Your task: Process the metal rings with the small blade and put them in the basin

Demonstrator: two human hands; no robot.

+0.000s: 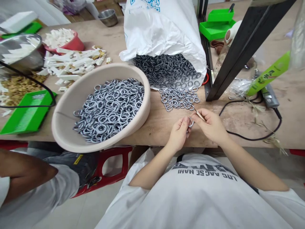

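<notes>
My left hand (179,133) is closed, pinching a grey ring (191,122) between thumb and fingers at the table's front edge. Close beside it, my right hand (211,126) is wrapped round a slim pointed tool (199,115) with a pale brown shaft; its exact kind is unclear. The right fingertips meet the ring's edge. Just beyond both hands lies a loose pile of grey rings (177,98). It spreads from the mouth of a white sack (164,35) that holds many darker rings. Left of my hands stands a large beige basin (69,140), with many grey rings in it.
A black metal post (235,60) rises right of the sack. Further right, a black cable (252,139) runs to a power strip (270,97). White plastic pieces (73,63) and a green tray (35,122) lie at left. A co-worker's arm (26,171) is at lower left.
</notes>
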